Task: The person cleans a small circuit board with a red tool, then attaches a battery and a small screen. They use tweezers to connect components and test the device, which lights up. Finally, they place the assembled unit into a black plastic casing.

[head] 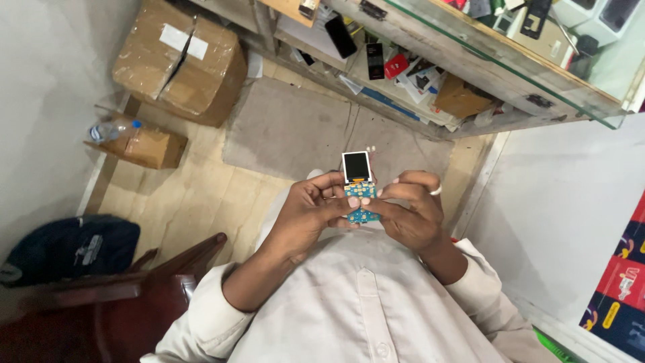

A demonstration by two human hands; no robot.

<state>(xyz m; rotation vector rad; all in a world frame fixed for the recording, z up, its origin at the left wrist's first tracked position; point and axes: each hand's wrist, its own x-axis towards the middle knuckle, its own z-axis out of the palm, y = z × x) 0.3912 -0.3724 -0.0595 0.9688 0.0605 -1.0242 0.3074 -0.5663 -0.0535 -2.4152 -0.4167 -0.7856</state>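
Pinching a blue circuit board with small screen: left hand; right hand.

Pale buttoned shirt, finger ring

Below the 2 hands, the grey floor mat and the bare tan floor around it lie open, giving free room forward. To the left, a large cardboard box, a smaller box and a dark wooden chair crowd the way. The cluttered shelf unit blocks the far side, and a white panel closes the right.
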